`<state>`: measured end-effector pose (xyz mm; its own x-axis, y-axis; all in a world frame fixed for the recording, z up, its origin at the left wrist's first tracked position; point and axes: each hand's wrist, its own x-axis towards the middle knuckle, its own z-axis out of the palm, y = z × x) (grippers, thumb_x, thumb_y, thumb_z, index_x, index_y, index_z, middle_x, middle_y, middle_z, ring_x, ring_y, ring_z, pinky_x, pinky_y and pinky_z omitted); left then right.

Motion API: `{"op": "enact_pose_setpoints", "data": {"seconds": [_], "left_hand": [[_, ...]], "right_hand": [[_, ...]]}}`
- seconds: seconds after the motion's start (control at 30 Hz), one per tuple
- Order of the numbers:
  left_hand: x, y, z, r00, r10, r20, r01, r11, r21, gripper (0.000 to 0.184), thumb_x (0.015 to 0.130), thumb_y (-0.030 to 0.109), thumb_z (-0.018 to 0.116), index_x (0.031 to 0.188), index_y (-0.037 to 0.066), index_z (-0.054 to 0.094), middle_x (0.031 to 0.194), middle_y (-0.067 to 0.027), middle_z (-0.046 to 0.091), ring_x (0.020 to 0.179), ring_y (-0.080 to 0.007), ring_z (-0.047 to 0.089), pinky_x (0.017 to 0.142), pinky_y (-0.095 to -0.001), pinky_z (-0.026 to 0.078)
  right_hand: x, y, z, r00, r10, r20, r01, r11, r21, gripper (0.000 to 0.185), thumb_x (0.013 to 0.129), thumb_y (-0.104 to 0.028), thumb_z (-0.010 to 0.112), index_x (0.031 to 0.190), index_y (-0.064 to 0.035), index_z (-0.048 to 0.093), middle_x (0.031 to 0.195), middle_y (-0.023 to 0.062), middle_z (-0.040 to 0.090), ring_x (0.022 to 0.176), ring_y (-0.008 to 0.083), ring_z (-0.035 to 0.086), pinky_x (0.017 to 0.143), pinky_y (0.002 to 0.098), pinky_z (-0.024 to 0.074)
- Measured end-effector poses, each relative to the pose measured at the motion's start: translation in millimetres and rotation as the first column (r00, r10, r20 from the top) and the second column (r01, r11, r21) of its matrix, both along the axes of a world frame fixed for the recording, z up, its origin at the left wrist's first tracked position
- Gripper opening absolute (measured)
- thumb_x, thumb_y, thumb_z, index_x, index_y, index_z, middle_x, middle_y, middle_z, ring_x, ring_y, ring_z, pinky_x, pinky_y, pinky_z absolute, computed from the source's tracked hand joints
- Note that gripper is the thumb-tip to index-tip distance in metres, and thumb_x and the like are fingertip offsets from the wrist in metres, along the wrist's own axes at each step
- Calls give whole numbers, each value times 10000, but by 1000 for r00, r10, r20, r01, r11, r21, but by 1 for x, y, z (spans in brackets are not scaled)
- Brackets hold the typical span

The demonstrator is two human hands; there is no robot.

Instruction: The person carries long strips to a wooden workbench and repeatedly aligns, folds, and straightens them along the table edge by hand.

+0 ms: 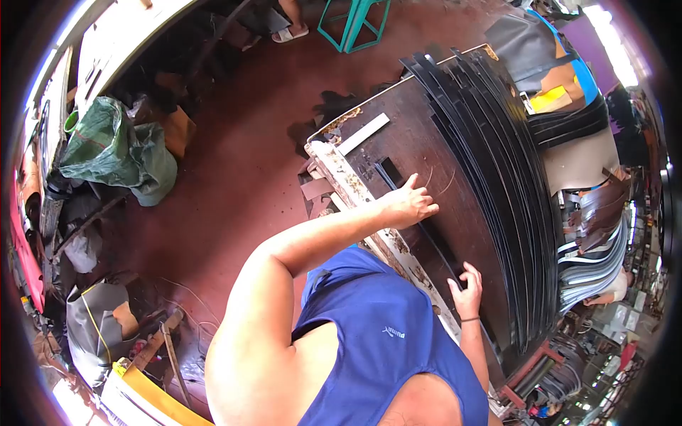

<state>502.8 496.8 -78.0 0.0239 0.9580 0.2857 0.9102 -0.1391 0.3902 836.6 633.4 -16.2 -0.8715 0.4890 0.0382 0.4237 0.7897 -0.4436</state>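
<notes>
straightening black strip on table, seemingly; left hand over it, index out, others bent, grip unclear; right hand beside strip, fingers spread; next calls for light, even guiding.

Reddish floor — green stool

The left hand covers a short stretch of the narrow black strip, and whether the right hand touches it is unclear. The blue tank top and left forearm hide parts of the table's near edge. The picture's top edge cuts off the green stool and a bystander's leg; small items beyond the table blur together.
</notes>
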Motion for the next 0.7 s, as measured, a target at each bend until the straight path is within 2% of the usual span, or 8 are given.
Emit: {"op": "enact_pose_setpoints", "data": {"seconds": [0.1, 0.23, 0.27, 0.37, 0.43, 0.47, 0.6, 0.7], "left_hand": [[-2, 1, 8, 998, -59, -32, 55, 992, -111, 280, 893, 161, 602, 1171, 126, 613, 972, -37, 594, 1070, -224, 597, 1117, -661, 321], [-7, -3, -3, 995, -96, 10, 96, 995, -11, 337, 841, 205, 650, 1163, 109, 618, 1032, -58, 627, 1138, -231, 578, 1138, -674, 293], [-1, -7, -8, 994, 12, 110, -47, 945, 323, 370, 780, 193, 676, 1128, 74, 636, 1100, -95, 638, 1228, -261, 546, 1161, -656, 280], [-1, -38, -6, 988, 121, -92, -90, 952, 292, 321, 777, 235, 679, 1056, 79, 650, 1096, -102, 626, 1205, -279, 547, 1117, -649, 329], [-17, -73, 8, 958, 35, 286, -117, 954, 277, 347, 705, 155, 692, 1028, 52, 625, 1045, -141, 608, 1159, -315, 562, 1091, -505, 388], [-22, -87, 13, 897, 76, 436, -253, 896, 365, 354, 703, 78, 698, 1046, 18, 635, 1039, -147, 630, 1036, -325, 606, 967, -490, 451], [-33, -126, -13, 740, 490, 462, -644, 715, 273, 293, 742, 48, 750, 1011, 64, 636, 1036, -89, 636, 987, -284, 599, 864, -450, 448], [-43, -132, -27, 666, 576, 474, -717, 669, 195, 286, 756, 99, 740, 1024, 88, 640, 1080, -58, 615, 1026, -266, 579, 903, -452, 400]], "right_hand": [[-97, -21, 10, 988, 104, -117, -110, 993, -40, 337, 745, -85, 850, 844, -39, 532, 1293, 221, 631, 1161, 401, 606, 976, 461, 502], [-215, -43, 22, 933, 198, -302, -232, 969, -81, 265, 798, -62, 813, 955, -3, 607, 1246, 227, 654, 1097, 380, 657, 927, 433, 533], [-241, -48, 27, 940, 182, -289, -225, 967, -122, 301, 802, -61, 809, 1028, 11, 625, 1209, 221, 666, 1071, 362, 664, 914, 426, 536], [-293, -59, 18, 988, 2, -157, -66, 913, -402, 444, 796, -117, 829, 1171, 29, 642, 995, 161, 685, 930, 297, 665, 850, 412, 539], [-316, -61, 15, 981, 179, -71, -190, 960, -206, 428, 778, -162, 848, 1106, 22, 641, 958, 157, 673, 904, 311, 658, 827, 402, 531], [-322, -64, 9, 983, 183, -7, -180, 960, -215, 384, 757, -181, 854, 992, 8, 616, 931, 165, 652, 891, 331, 640, 821, 409, 518], [-324, -80, -9, 973, 228, 28, -227, 973, -33, 303, 753, -108, 809, 890, -31, 551, 927, 155, 604, 898, 375, 595, 807, 462, 493], [-325, -81, -16, 977, 211, -15, -211, 977, -31, 274, 758, -75, 795, 880, -29, 553, 891, 150, 601, 869, 368, 596, 792, 460, 490]]}}
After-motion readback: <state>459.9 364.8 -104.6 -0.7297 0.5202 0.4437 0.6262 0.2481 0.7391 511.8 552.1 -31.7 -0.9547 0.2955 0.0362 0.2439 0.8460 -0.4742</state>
